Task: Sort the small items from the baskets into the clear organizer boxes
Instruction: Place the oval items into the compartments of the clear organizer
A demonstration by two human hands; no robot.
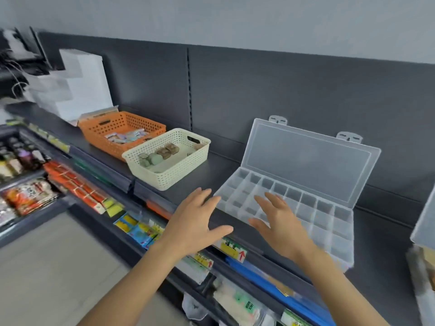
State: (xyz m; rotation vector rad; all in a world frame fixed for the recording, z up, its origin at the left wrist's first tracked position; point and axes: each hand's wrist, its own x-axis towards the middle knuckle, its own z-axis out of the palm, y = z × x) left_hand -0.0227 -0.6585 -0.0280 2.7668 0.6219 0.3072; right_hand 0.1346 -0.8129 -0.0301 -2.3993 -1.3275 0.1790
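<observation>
A clear organizer box [329,215] lies on the dark top shelf [381,250] with its lid standing open against the back panel; its compartments look empty. To its left stand a cream basket [186,170] holding small greenish and brown items and, behind it, an orange basket [98,135] with small colourful packets. My left hand [195,222] hovers open at the shelf's front edge, just left of the box. Over the box's near-left compartments my right hand [280,222] is spread open. Neither hand holds anything.
A second clear box [423,227] shows partly at the right edge. White boxes [77,85] are stacked at the back left. Lower shelves hold packaged goods [30,196] and price tags [233,249] along the rails. Grey floor lies at the lower left.
</observation>
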